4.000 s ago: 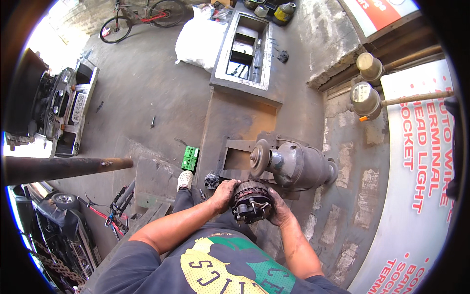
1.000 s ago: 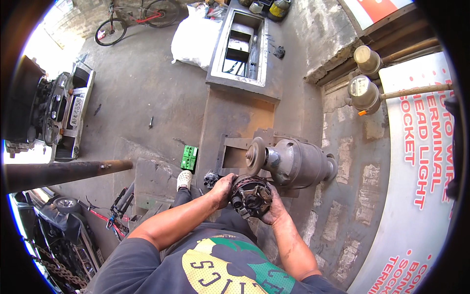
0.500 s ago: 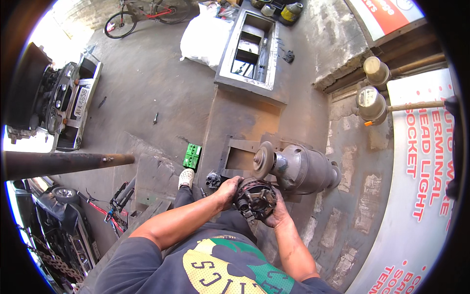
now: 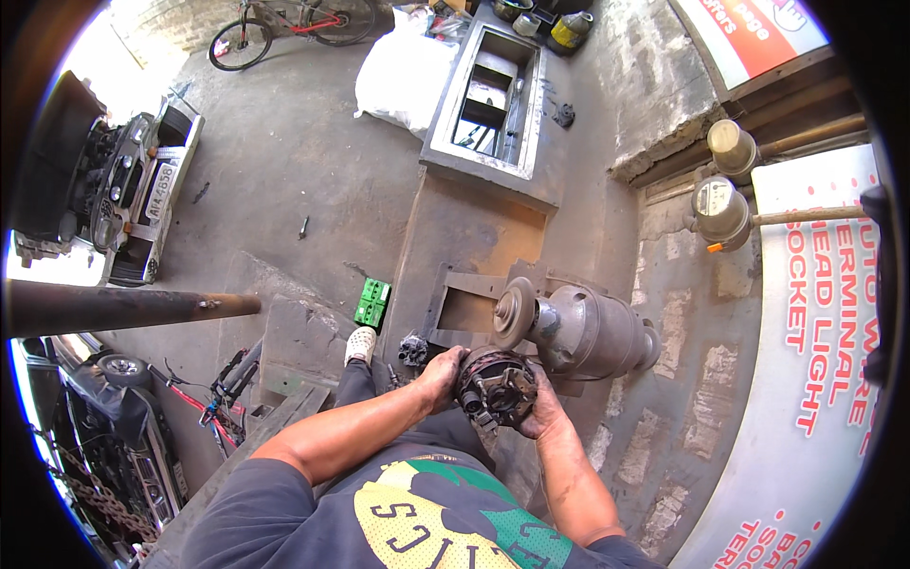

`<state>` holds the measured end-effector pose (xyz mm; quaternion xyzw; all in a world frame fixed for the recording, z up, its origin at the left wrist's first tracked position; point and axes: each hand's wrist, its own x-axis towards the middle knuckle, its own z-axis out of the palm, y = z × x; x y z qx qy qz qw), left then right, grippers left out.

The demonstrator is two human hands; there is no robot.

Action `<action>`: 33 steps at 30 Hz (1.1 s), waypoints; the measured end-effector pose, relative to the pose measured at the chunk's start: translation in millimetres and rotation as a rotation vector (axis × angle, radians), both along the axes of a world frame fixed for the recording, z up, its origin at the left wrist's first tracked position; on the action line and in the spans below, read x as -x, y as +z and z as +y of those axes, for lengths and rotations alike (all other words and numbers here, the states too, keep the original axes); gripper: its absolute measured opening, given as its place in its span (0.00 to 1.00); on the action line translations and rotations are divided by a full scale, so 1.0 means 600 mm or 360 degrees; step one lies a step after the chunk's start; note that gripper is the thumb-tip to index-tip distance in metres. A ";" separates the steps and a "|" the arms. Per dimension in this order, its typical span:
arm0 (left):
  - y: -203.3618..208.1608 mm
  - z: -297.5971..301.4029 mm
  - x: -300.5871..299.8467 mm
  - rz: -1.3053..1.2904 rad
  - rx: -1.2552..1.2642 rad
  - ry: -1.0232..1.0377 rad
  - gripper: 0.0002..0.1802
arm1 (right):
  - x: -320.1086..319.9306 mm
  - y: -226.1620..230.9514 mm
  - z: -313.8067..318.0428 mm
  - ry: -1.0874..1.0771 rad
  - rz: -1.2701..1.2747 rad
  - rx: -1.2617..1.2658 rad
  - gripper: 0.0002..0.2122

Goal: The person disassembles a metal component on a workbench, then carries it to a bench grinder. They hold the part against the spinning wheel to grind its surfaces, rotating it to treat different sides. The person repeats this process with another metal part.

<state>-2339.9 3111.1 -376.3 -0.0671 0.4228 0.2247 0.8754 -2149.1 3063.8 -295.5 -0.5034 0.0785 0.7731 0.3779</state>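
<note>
A greasy, dark round alternator [image 4: 496, 387] is gripped between both my hands in front of my waist. Its rear side, with terminals and fittings, faces up toward me. My left hand [image 4: 442, 377] is closed on its left side. On the opposite side, my right hand [image 4: 543, 405] wraps round the housing, its fingers partly hidden behind it. Just beyond the alternator stands a grey bench grinder [image 4: 592, 327] with a round wheel [image 4: 513, 311] at its left end. A small blackened part [image 4: 413, 349] lies to the left of my left hand.
A green battery [image 4: 373, 302] sits on the ground beside my left shoe [image 4: 360, 345]. Ahead is a metal box with an open frame [image 4: 436, 142]. A thick pole [image 4: 133, 307] juts in from the left. Meters [image 4: 722, 211] and a sign [image 4: 806, 313] line the right wall.
The view has shifted slightly. Both hands keep hold of the alternator, which has moved very little and looks slightly turned.
</note>
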 end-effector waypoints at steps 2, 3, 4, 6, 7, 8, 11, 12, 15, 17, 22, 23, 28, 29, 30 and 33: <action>0.005 -0.001 0.001 -0.0011 0.0030 0.0042 0.19 | -0.004 -0.008 0.004 0.0049 0.0000 -0.0006 0.27; 0.002 -0.003 0.001 -0.0019 0.0036 0.0066 0.18 | -0.002 -0.006 0.005 0.0053 -0.0014 0.0006 0.27; -0.001 -0.005 0.001 -0.0027 0.0042 0.0088 0.18 | 0.001 -0.002 0.006 0.0057 -0.0028 0.0019 0.26; -0.005 -0.009 0.001 -0.0056 0.0054 0.0111 0.18 | 0.002 0.005 0.010 0.0077 -0.0055 0.0030 0.26; -0.007 -0.011 0.002 -0.0071 0.0060 0.0123 0.18 | 0.002 0.006 0.013 0.0096 -0.0064 0.0029 0.25; -0.009 -0.014 0.002 -0.0067 0.0056 0.0157 0.19 | 0.002 0.008 0.014 0.0111 -0.0070 0.0032 0.25; -0.005 -0.018 0.005 -0.0069 0.0000 0.0203 0.19 | -0.002 -0.001 0.019 0.0195 -0.0030 0.0003 0.25; -0.009 -0.020 0.006 -0.0065 0.0015 0.0201 0.19 | -0.002 -0.001 0.019 0.0193 -0.0043 0.0009 0.25; -0.023 -0.028 0.003 -0.0098 0.0048 0.0200 0.18 | -0.006 0.001 0.016 0.0183 -0.0051 0.0014 0.25; -0.025 -0.025 0.005 -0.0037 0.0028 0.0131 0.18 | -0.012 -0.002 0.011 0.0157 -0.0022 0.0005 0.25; -0.069 0.000 0.012 0.0066 -0.0260 -0.0196 0.19 | -0.012 0.003 -0.003 0.0244 -0.0135 -0.0086 0.29; -0.004 0.018 0.007 0.0276 -0.0311 -0.0287 0.18 | -0.011 0.008 -0.006 0.0267 -0.0205 -0.0148 0.29; -0.006 0.009 -0.010 0.0110 -0.0177 -0.0074 0.18 | 0.001 0.004 -0.054 -0.0116 0.0121 -0.0088 0.32; -0.004 0.010 -0.013 0.0140 -0.0192 -0.0092 0.18 | 0.013 0.010 -0.056 -0.0191 0.0190 -0.0132 0.31; -0.002 0.013 -0.016 0.0171 -0.0208 -0.0109 0.18 | 0.014 0.007 -0.058 -0.0224 0.0149 -0.0133 0.31; -0.004 0.022 -0.022 0.0177 -0.0246 -0.0253 0.19 | 0.019 0.006 -0.050 -0.0277 0.0055 -0.0120 0.30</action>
